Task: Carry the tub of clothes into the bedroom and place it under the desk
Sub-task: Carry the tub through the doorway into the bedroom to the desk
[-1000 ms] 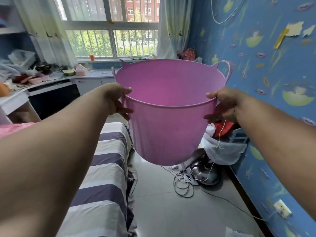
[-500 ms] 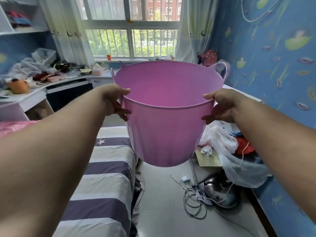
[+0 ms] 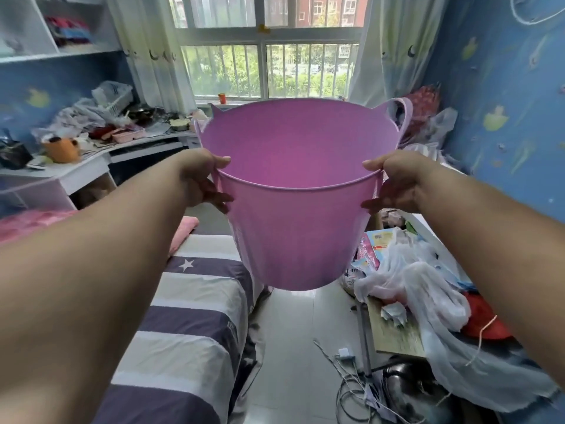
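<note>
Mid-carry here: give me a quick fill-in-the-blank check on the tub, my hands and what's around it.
1. The tub being carried is ____ in colour.
2. The left hand and right hand each grip the tub's ____.
3. The bed below the left arm has a ____ cover.
4. Straight behind the tub is a barred ____.

Missing words: pink; rim; striped; window

The view has swung left and advanced down the room: the cluttered desk [image 3: 91,160] and the shelf [image 3: 58,53] above it now show far more fully. The window [image 3: 269,47] looms nearer, and the blue wall [image 3: 504,87] fills less of the right side.
</note>
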Available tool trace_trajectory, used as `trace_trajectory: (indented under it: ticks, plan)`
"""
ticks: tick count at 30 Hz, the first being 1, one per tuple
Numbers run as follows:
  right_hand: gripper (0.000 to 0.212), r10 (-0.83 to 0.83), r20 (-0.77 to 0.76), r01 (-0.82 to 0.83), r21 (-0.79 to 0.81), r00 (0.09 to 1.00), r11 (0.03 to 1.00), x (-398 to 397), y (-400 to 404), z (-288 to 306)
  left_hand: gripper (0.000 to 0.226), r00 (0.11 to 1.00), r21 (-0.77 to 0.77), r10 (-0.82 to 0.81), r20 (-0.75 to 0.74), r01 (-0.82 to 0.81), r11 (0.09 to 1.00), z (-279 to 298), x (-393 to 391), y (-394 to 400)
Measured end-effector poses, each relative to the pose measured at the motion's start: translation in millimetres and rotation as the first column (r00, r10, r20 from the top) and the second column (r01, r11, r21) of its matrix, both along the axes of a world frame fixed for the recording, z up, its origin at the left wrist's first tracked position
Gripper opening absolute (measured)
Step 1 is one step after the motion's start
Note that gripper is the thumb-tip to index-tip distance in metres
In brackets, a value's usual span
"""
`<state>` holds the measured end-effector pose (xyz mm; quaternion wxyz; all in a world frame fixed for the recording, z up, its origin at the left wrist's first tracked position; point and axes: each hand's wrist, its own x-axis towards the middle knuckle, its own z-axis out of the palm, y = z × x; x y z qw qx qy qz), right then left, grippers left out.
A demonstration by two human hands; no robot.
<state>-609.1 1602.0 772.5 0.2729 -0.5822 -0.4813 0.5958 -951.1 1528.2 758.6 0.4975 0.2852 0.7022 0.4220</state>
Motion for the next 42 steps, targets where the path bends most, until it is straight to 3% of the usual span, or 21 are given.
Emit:
trace_trajectory:
  ticks: [13,24,42]
  plan:
    - [0.037,-0.034,-0.001,0.034,0.009,0.999,0.999,-77.5,119.0,-9.2,0.066,0.999,0.035,-0.021,-0.035,0.022,0.999,-8.4,-76.0,128.2]
    - [0.027,-0.066,0.028,0.066,0.022,0.997,0.998,-171.4,200.6,0.9,0.064,0.992,0.019,-0.111,-0.056,0.112,0.994,3.3,-167.5,239.7]
    - [0.023,0.03,0.094,-0.035,0.057,0.995,0.998,-217.1,402.2,-12.4,0.064,0.999,-0.003,0.007,-0.034,-0.007,1.0,-5.0,-202.4,398.5]
